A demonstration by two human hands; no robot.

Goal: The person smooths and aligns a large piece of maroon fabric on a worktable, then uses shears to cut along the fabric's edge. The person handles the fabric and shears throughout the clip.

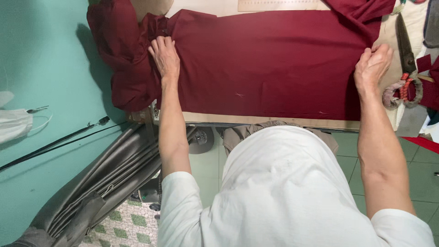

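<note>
The maroon cloth (270, 64) lies spread flat across the tabletop (274, 121). The left hand (165, 57) presses its bunched left end, fingers together. The right hand (372, 66) pinches its right edge; scissors (406, 45) lie just beyond.

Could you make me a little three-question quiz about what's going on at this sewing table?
1. True or false: both hands rest on the dark red cloth.
2. Which lies just right of the right hand? A) scissors B) a teapot C) a hammer
3. Fill in: along the table's far edge lies a wooden ____.

Key:
1. True. The left hand presses flat near the bunched end; the right hand is at the cloth's right edge, its grip there unclear.
2. A, the scissors, with wrapped handles.
3. Ruler.
</note>
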